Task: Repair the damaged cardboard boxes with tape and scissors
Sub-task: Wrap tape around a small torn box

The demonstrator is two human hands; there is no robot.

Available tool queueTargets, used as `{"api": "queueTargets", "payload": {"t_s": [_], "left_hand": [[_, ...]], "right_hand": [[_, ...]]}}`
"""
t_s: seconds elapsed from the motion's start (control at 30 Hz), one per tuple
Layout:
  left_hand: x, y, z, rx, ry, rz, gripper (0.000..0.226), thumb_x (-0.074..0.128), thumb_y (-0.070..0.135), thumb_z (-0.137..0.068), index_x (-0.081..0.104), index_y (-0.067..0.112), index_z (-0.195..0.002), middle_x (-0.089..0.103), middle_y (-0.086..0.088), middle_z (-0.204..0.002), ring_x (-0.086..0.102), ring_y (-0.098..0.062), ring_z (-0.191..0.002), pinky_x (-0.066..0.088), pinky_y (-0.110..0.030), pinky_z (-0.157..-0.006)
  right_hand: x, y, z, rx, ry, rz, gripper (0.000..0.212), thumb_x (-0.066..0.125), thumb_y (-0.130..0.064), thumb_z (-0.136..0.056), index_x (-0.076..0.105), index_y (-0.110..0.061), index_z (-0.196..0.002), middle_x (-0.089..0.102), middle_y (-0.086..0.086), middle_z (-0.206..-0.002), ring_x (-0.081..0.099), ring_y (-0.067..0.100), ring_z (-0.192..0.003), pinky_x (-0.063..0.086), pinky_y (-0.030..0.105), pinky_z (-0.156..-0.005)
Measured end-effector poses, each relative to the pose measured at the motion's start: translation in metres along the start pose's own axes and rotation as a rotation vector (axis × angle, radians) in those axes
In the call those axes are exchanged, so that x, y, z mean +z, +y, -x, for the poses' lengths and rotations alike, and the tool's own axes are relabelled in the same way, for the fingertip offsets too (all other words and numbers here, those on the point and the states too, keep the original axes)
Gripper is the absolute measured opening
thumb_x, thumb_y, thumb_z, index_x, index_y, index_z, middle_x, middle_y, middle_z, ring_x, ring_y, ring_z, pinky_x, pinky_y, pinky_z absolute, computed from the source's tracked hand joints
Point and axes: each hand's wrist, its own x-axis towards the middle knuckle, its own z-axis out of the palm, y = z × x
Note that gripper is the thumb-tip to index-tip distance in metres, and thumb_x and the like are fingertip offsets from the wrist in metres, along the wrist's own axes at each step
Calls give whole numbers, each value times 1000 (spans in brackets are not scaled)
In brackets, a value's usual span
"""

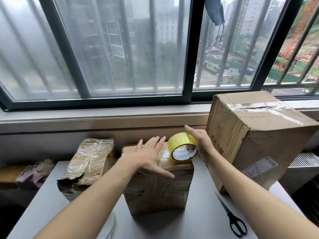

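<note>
A small brown cardboard box [155, 192] with creased sides stands in the middle of the grey table [203, 213]. My left hand [148, 157] lies flat on its top with the fingers spread. My right hand [202, 145] holds a yellow tape roll [181, 142] over the box's far right corner, with the thumb inside the core and the index finger stretched out. Black scissors [231, 216] lie shut on the table to the right of the box. A crumpled, torn box [88, 161] wrapped in old tape lies to the left.
A large taped cardboard box [259, 135] stands at the right, against the window sill [103, 118]. A white radiator [303, 161] is beyond the table's right edge. Clutter sits low at the far left [34, 171]. Barred windows fill the background.
</note>
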Motion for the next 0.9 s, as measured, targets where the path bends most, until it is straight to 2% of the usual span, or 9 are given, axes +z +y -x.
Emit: {"api": "queueTargets", "payload": {"t_s": [0.07, 0.2, 0.27, 0.37, 0.47, 0.53, 0.7, 0.8, 0.9], "left_hand": [[4, 12, -12, 28, 35, 20, 142, 56, 94, -55, -22, 28, -154, -14, 3, -165, -15, -14, -151, -8, -59, -119], [12, 11, -21, -12, 66, -41, 133, 66, 82, -61, -2, 21, -157, 3, 1, -163, -2, -20, -151, -4, -57, -120], [14, 10, -19, -28, 84, -59, 126, 69, 74, -64, 4, 20, -157, 9, -2, -162, 5, -22, -150, -1, -54, -121], [15, 10, -20, -24, 93, -65, 131, 69, 73, -63, -8, 21, -157, 11, -3, -161, 8, -24, -149, 2, -53, -121], [16, 8, -19, -27, 94, -85, 130, 66, 73, -65, -12, 22, -156, 11, -3, -161, 11, -25, -148, 4, -51, -121], [15, 8, -17, -17, 98, -95, 128, 65, 72, -67, -12, 22, -156, 12, -4, -160, 12, -25, -147, 3, -51, -121], [10, 15, -15, -27, 21, -82, 132, 68, 74, -67, -15, 22, -156, 4, -4, -163, 2, -23, -150, -5, -56, -120], [1, 27, -20, -47, -73, -60, 144, 62, 88, -58, -20, 20, -154, -11, -1, -164, -14, -19, -151, -13, -59, -117], [-3, 58, -37, 8, -57, -80, 143, 63, 88, -58, -20, 23, -154, -13, -5, -164, -17, -19, -151, -11, -60, -118]], "right_hand": [[1, 16, 1, 94, 12, -142, 53, 65, -50, -87, 64, 2, -76, 55, 20, -71, 53, 31, -63, 43, 35, -69], [11, 23, 2, 182, 33, -204, 69, 70, -59, -76, 66, 7, -94, 54, 25, -87, 54, 38, -79, 45, 42, -78], [11, 13, -3, 178, 36, -184, 63, 72, -56, -74, 66, 5, -88, 55, 22, -80, 55, 35, -71, 46, 39, -71], [-4, -14, -13, 74, 69, -49, 42, 71, -46, -80, 51, -12, -64, 42, 7, -57, 40, 19, -47, 33, 27, -50], [-36, -26, -18, -71, 81, 226, 62, 67, -31, -94, 28, -22, -46, 23, -9, -43, 17, 9, -40, 18, 24, -43], [-55, -9, -18, -86, 21, 401, 65, 64, -33, -94, 28, -24, -40, 22, -11, -39, 16, 10, -38, 19, 25, -44], [-57, 72, 0, 43, 144, 386, 55, 60, -40, -91, 37, -14, -49, 26, 4, -52, 24, 17, -48, 19, 32, -54], [-60, 77, 1, 64, 160, 354, 56, 59, -42, -96, 39, -11, -54, 28, 7, -57, 25, 19, -53, 19, 33, -56], [-63, 80, 0, 104, 162, 298, 54, 58, -49, -96, 46, -11, -59, 34, 9, -60, 30, 20, -56, 23, 32, -59]]}}
